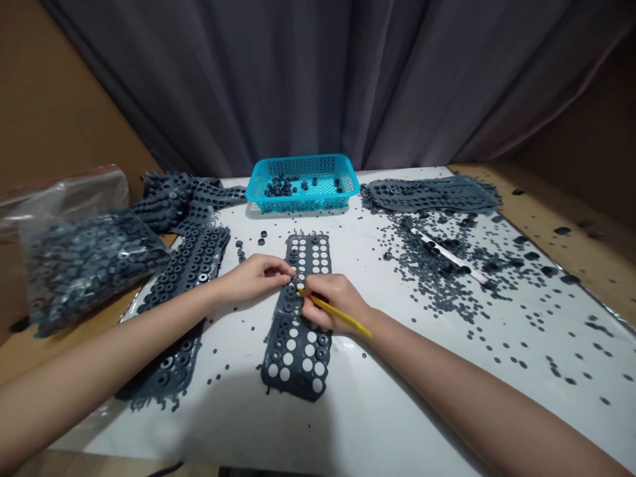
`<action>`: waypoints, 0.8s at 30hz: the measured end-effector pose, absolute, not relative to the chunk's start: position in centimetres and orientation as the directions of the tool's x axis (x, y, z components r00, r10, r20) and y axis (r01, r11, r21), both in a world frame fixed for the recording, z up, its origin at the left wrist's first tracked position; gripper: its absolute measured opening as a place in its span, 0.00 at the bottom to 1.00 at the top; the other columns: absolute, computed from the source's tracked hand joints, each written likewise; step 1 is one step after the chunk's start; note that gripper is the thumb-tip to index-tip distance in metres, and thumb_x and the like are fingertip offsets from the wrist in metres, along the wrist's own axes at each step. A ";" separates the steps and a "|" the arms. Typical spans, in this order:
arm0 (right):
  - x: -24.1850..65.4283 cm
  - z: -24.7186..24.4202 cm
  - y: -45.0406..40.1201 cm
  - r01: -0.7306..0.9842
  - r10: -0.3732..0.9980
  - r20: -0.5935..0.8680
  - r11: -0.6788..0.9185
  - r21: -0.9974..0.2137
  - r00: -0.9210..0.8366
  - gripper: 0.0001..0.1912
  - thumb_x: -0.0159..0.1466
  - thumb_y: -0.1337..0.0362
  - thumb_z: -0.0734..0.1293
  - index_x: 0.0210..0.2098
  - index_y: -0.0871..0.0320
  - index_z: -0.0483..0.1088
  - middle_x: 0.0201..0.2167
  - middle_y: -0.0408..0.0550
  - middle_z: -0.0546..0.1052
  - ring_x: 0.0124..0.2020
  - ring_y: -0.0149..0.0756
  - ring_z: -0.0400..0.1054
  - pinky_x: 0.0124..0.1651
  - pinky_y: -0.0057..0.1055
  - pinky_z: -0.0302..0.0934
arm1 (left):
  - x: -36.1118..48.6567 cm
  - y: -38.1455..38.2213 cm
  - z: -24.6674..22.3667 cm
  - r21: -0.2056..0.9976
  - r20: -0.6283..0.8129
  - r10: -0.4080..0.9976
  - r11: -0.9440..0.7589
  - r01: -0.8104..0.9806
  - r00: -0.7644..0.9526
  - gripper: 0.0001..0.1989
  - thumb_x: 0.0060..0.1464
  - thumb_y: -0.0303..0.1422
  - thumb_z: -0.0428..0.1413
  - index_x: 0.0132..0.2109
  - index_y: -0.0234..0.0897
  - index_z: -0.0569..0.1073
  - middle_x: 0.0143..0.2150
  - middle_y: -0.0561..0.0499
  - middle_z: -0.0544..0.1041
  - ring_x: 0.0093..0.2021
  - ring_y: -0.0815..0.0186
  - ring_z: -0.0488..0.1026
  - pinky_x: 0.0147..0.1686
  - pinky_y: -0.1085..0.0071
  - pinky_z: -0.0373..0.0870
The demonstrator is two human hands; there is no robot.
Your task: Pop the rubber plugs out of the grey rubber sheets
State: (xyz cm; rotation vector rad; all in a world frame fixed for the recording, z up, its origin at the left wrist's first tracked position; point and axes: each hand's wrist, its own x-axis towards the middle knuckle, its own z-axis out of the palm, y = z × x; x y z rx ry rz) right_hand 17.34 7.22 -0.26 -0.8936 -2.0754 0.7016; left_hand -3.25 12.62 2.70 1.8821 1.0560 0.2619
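A narrow dark rubber sheet (302, 387) lies lengthwise in front of me, with rows of round holes that show the white table. Several of its holes still hold dark rubber rings (322, 339). My right hand (332, 301) is closed round a thin yellow pen-like tool (342, 315), its tip at the middle of the sheet. At the sheet's left edge, my left hand (258, 277) has thumb and fingertips pinched together near the tool's tip. Whatever those fingertips hold is too small to make out.
A blue basket (303, 202) with some dark rings stands at the back. On the left are a clear bag (94, 265) of rings and a ring-filled sheet (186, 265). Small dark discs (427, 271) and a white strip (450, 257) lie right, below stacked sheets (432, 194).
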 end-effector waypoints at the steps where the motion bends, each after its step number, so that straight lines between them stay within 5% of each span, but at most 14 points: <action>1: 17.4 -0.3 7.1 0.362 0.743 0.445 0.646 -0.672 -0.500 0.08 0.52 0.74 0.60 0.22 0.54 0.59 0.19 0.39 0.62 0.21 0.29 0.55 0.26 0.28 0.50 | -3.3 12.7 2.7 0.808 -0.247 0.753 -0.188 0.558 0.610 0.13 0.56 0.36 0.53 0.43 0.34 0.75 0.35 0.48 0.76 0.35 0.66 0.71 0.35 0.69 0.66; 7: 17.4 -0.3 7.2 0.344 0.755 0.446 0.630 -0.696 -0.481 0.08 0.50 0.73 0.60 0.22 0.55 0.58 0.18 0.38 0.61 0.20 0.28 0.54 0.25 0.27 0.50 | -3.4 12.5 3.1 0.772 -0.173 0.754 -0.296 0.562 0.634 0.12 0.54 0.35 0.54 0.45 0.35 0.74 0.38 0.48 0.75 0.37 0.66 0.70 0.39 0.68 0.67; 12: 17.3 0.3 7.5 0.231 0.942 0.254 0.303 -0.925 -0.218 0.08 0.48 0.70 0.62 0.18 0.56 0.56 0.16 0.37 0.61 0.18 0.26 0.54 0.22 0.26 0.48 | -3.3 10.3 4.3 0.619 0.032 0.792 -0.495 0.610 0.610 0.07 0.55 0.33 0.54 0.39 0.36 0.74 0.36 0.49 0.74 0.38 0.65 0.69 0.40 0.68 0.66; 17: 17.1 0.8 7.7 0.168 0.980 -0.025 0.009 -0.986 -0.198 0.09 0.48 0.69 0.63 0.18 0.56 0.55 0.15 0.39 0.64 0.18 0.26 0.57 0.20 0.25 0.48 | -3.2 6.9 3.9 0.631 -0.080 0.844 -0.368 0.683 0.530 0.10 0.54 0.36 0.55 0.42 0.37 0.70 0.34 0.51 0.73 0.35 0.65 0.69 0.36 0.70 0.66; 24: 17.1 0.4 7.8 0.040 0.971 -0.120 -0.114 -0.993 -0.209 0.08 0.48 0.70 0.63 0.18 0.56 0.57 0.14 0.39 0.69 0.14 0.25 0.59 0.17 0.23 0.51 | -4.1 0.1 2.1 0.608 -0.235 0.935 -0.070 0.791 0.264 0.18 0.51 0.33 0.55 0.50 0.41 0.63 0.37 0.53 0.72 0.34 0.66 0.71 0.34 0.72 0.66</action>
